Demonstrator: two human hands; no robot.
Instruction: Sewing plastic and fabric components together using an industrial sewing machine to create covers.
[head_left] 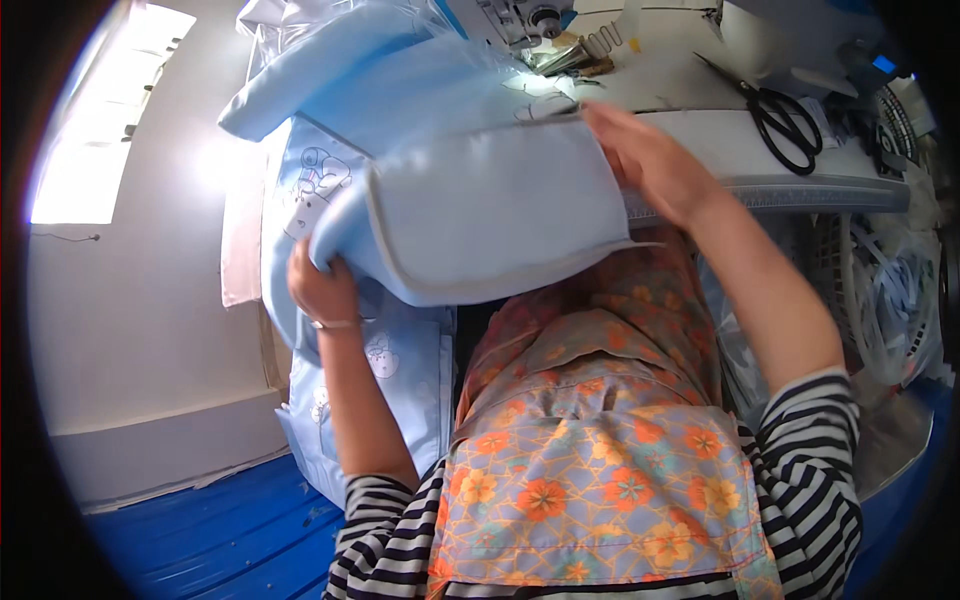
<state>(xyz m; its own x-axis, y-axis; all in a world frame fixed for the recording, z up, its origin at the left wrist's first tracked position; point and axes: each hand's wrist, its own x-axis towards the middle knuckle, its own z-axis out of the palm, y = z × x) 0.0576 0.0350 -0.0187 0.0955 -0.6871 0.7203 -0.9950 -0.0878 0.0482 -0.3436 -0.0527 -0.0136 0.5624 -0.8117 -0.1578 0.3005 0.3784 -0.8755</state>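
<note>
A light blue cloth piece (490,205) with a pale bound edge lies across the table edge and partly over my lap. My left hand (322,285) is closed on a bunched fold at its left side. My right hand (650,165) is at the piece's right edge, fingers stretched out and slightly blurred, touching the far right corner. Beneath and to the left, more light blue cloth (320,165) with printed cartoon animals hangs down. Behind it lies a thick blue fold (330,65).
A sewing machine (520,20) stands at the far middle, with small metal tools (575,58) beside it. Black-handled scissors (785,125) lie on the white table at right. A ruler strip (770,195) runs along its front edge. A white basket (835,260) stands below right.
</note>
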